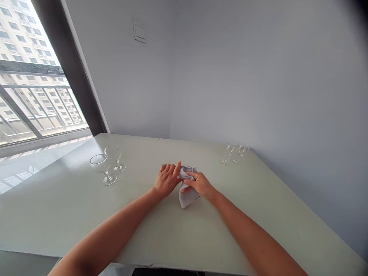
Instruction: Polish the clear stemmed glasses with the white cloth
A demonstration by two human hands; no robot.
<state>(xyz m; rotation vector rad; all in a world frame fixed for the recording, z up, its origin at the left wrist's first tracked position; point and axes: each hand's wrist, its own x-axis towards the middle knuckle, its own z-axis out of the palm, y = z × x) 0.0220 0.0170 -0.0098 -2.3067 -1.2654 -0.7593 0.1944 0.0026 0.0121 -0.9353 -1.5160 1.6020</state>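
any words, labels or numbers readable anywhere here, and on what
None can be read. The wall plate looks blank, the cloth held in the left hand and right hand shows no print, and the stemmed glasses, the table and the buildings outside show no legible signs.

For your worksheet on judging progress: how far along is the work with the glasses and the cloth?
Nothing proves any glass is finished. In hand: the left hand and right hand hold a grey cloth wrapped round what may be a glass. Two glasses on the left and two on the right stand untouched on the table.
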